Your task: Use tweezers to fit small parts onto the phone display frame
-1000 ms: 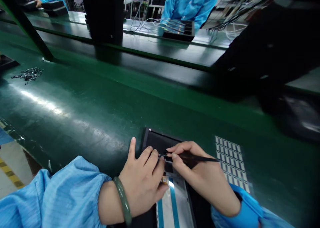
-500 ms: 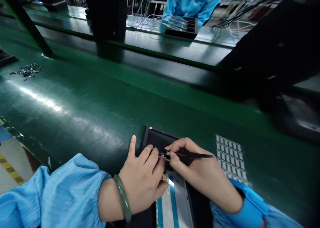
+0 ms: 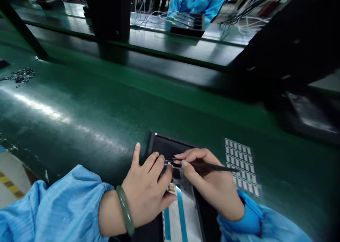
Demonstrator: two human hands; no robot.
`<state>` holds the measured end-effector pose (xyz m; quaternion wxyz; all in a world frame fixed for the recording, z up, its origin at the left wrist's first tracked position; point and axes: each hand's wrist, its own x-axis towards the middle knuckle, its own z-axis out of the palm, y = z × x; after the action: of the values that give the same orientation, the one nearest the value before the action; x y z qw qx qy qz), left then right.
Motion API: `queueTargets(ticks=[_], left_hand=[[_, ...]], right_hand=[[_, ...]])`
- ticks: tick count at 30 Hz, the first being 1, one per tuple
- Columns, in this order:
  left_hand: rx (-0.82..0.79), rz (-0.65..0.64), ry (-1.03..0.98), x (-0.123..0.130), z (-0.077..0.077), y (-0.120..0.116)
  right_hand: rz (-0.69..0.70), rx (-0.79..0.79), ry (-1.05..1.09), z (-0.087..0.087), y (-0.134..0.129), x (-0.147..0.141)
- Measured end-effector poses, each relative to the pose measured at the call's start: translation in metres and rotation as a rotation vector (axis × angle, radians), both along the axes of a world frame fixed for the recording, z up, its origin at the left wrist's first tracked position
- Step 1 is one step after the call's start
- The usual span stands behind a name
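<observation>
My right hand (image 3: 212,182) pinches dark tweezers (image 3: 212,166), whose tips point left at the upper part of a flat device (image 3: 183,213) with blue strips and a silvery surface. The device lies in a black tray (image 3: 166,144). Resting on the device's left side is my left hand (image 3: 148,189), fingers spread, thumb and index fingertip near a small orange-brown flex part (image 3: 171,188). Whatever lies under the left fingertips is partly hidden. A green bangle circles the left wrist.
A sheet of small labels (image 3: 241,166) lies right of my right hand. Small dark parts (image 3: 22,75) are piled at the far left. Black equipment (image 3: 287,47) stands at the right. Across the bench, a person in blue (image 3: 199,1) is behind a black box (image 3: 188,30).
The view has shifted slightly, so the bench items appear further left. The right hand and tweezers have tilted a little, and more of the device shows between my hands.
</observation>
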<state>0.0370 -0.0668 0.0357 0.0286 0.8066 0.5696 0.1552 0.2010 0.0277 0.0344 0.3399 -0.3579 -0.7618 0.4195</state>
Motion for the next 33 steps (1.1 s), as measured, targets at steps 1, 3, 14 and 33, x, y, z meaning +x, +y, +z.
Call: queueTargets(ticks=[1, 3, 14, 33], left_hand=[[0.001, 0.000, 0.000, 0.000, 0.000, 0.000], [0.000, -0.001, 0.004, 0.000, 0.000, 0.000], [-0.001, -0.003, 0.017, 0.000, -0.001, -0.001], [0.038, 0.007, 0.019, 0.001, -0.002, -0.001]], right_hand=[[0.002, 0.011, -0.005, -0.001, 0.000, 0.000], [0.004, 0.026, -0.015, -0.001, -0.001, -0.001], [-0.017, 0.139, -0.087, 0.003, -0.003, -0.007], [-0.024, 0.098, -0.141, 0.010, 0.007, -0.009]])
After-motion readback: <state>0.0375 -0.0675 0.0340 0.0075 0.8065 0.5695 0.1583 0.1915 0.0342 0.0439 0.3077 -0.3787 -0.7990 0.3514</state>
